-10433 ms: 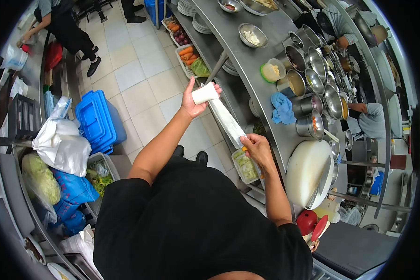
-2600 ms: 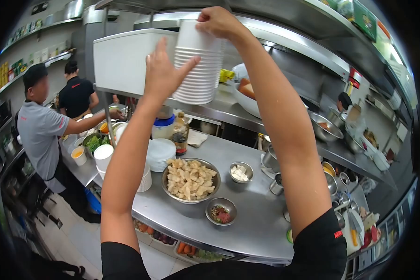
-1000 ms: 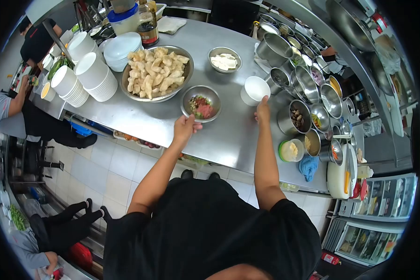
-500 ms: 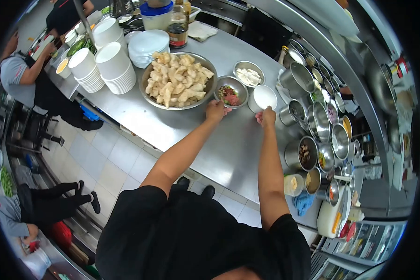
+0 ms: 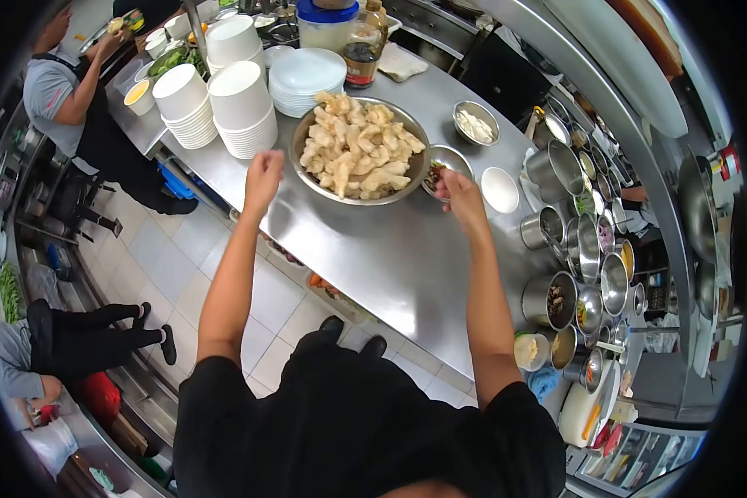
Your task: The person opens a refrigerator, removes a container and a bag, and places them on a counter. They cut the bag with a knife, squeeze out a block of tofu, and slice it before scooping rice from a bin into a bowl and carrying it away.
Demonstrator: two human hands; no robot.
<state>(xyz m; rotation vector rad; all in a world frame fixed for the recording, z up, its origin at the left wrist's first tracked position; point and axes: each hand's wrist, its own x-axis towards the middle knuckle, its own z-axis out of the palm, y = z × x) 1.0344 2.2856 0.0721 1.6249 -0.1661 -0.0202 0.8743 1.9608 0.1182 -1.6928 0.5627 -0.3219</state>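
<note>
Over the steel desk [image 5: 373,257], our left hand [image 5: 264,170] hangs loosely curled and empty beside the big bowl of fried pieces [image 5: 361,149]. Our right hand [image 5: 456,187] dips bunched fingers into the small bowl of chopped filling [image 5: 455,158], as if for a pinch. A white cup [image 5: 500,189] stands alongside.

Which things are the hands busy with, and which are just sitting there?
Busy with: right hand at the small steel bowl; left hand beside the big bowl of fried pieces; white cup close by.
Just sitting: stacked white bowls; plates; dark bottle; steel pots.
</note>
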